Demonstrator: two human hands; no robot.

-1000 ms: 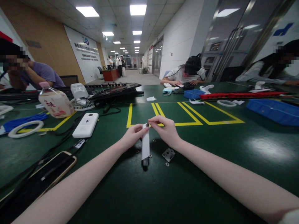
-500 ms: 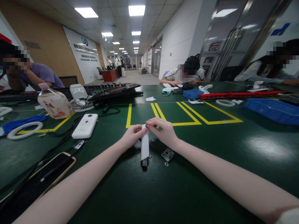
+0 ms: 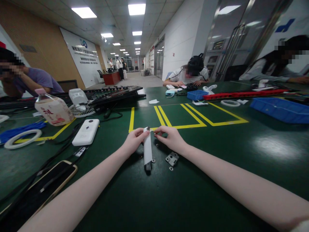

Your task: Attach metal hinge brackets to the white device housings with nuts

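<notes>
My left hand (image 3: 134, 140) is closed around the far part of a narrow white bar (image 3: 147, 148), which has a dark metal end towards me. A small metal piece (image 3: 148, 128) shows at the bar's far end. Just right of that end, my right hand (image 3: 170, 138) pinches thumb and forefinger together on something tiny that I cannot make out. A grey metal plate with holes (image 3: 172, 159) lies below my right hand. Small rings (image 3: 171, 168) are scattered on the green table around the bar.
Leftward lie a white power bank (image 3: 86, 132), a phone (image 3: 53, 183), cables, a tape roll (image 3: 23, 139) and a drink bottle (image 3: 53, 108). A blue tray (image 3: 280, 110) is at the right. Yellow tape (image 3: 169, 127) marks the table. Other people sit across it.
My right hand has drawn slightly right, away from the bar's far end, leaving the small metal piece there in view. My left hand keeps holding the bar. The view has shifted slightly.
</notes>
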